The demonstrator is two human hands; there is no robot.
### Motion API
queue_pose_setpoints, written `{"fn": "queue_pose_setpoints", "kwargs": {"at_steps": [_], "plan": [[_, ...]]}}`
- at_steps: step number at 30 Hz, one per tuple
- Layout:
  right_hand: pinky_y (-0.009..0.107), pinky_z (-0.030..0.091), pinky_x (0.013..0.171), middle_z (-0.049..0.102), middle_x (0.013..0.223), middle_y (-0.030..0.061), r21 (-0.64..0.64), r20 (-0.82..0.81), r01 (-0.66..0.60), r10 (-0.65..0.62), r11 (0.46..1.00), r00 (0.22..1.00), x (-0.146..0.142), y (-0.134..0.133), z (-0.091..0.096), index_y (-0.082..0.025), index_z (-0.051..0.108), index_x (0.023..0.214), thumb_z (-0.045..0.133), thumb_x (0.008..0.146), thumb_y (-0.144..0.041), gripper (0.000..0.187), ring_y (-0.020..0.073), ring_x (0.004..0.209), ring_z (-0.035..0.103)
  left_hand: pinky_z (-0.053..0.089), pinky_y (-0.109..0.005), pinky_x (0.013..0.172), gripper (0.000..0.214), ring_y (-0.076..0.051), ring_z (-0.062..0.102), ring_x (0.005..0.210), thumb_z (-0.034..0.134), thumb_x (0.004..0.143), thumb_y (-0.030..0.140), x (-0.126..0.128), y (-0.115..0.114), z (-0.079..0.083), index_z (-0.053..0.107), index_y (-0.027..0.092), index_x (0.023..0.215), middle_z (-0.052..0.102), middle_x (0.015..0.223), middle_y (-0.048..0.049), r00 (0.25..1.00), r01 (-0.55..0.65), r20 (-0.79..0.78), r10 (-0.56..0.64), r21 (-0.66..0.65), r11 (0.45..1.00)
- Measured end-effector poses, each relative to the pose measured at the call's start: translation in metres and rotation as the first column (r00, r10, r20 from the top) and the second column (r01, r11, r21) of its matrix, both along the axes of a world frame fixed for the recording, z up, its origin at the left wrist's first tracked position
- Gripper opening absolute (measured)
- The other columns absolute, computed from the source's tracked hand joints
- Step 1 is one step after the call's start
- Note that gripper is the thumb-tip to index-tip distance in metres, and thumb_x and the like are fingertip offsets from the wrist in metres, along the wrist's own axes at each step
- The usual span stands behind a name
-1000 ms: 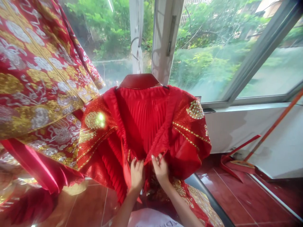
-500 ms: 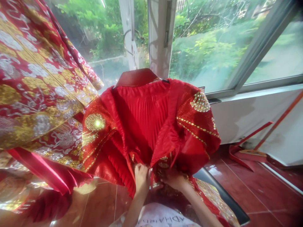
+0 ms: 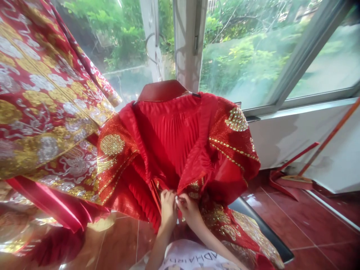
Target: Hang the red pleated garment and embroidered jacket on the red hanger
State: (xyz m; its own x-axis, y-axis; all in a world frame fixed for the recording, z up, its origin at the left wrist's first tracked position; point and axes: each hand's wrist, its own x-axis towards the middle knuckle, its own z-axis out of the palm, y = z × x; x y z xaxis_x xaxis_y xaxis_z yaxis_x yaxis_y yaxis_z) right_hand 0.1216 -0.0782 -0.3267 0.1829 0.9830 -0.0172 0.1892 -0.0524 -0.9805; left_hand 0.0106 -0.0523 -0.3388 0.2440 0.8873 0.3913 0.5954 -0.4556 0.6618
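Note:
A red garment (image 3: 171, 138) with pleated lining and gold beaded shoulders hangs in the middle, its back opening turned towards me. My left hand (image 3: 168, 205) is closed, fingertips pinching the garment's lower edge. Right beside it, my right hand (image 3: 189, 208) is closed too, thumb and finger pressed together. A tiny white thing shows between the fingertips of both hands, too small to name. Stiff red collar material (image 3: 163, 91) stands at the top, under the metal hanger hook (image 3: 148, 48). Gold-beaded red fabric (image 3: 225, 225) spreads below my right forearm.
Another red garment with gold and silver embroidery (image 3: 47, 90) hangs close on the left, with a shiny red sash (image 3: 53, 202) below. A black padded seat (image 3: 264, 221) lies under the fabric. A broom (image 3: 298, 182) leans by the wall beneath the window (image 3: 253, 60).
My right hand has moved left and slightly up from the beaded fabric to meet my left hand. My left hand stays at the garment's edge.

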Motion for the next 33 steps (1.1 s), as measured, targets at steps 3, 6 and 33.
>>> {"fn": "queue_pose_setpoints", "kwargs": {"at_steps": [3,6,33], "plan": [[0.033,0.050,0.074,0.071,0.086,0.0117,-0.018,0.102,0.032,-0.030,0.999,0.994,0.005,0.002,0.003,-0.018,0.060,0.087,0.047,0.079,-0.049,0.035,0.0238,0.080,0.068,0.040,-0.047,0.099,0.031,-0.027,0.043,0.109,0.037,0.094,0.019,-0.001,0.000,-0.001,0.065,0.016,0.108,0.062,0.110,-0.0105,1.000,0.004,0.012,-0.004,0.004,1.000],[0.033,0.047,0.072,0.070,0.077,0.0115,0.027,0.212,0.018,-0.024,0.999,0.977,0.012,0.008,0.006,-0.018,0.060,0.076,0.045,0.079,-0.050,0.035,0.0243,0.073,0.066,0.040,-0.046,0.100,0.031,-0.026,0.042,0.110,0.037,0.094,0.016,-0.003,0.001,-0.002,0.064,0.016,0.108,0.062,0.112,-0.0099,1.000,0.021,-0.008,-0.021,0.015,1.000],[0.022,0.026,0.041,0.044,0.041,-0.0015,-0.172,-0.174,-0.150,0.120,0.974,0.977,0.023,0.022,0.015,-0.018,0.047,0.053,0.052,0.067,-0.065,0.049,0.0088,0.038,0.038,0.050,-0.037,0.087,0.018,-0.022,0.058,0.102,0.052,0.087,0.015,0.009,-0.024,-0.040,0.058,0.016,0.104,0.061,0.106,-0.0114,0.945,-0.325,0.154,0.290,0.311,0.893]]}}
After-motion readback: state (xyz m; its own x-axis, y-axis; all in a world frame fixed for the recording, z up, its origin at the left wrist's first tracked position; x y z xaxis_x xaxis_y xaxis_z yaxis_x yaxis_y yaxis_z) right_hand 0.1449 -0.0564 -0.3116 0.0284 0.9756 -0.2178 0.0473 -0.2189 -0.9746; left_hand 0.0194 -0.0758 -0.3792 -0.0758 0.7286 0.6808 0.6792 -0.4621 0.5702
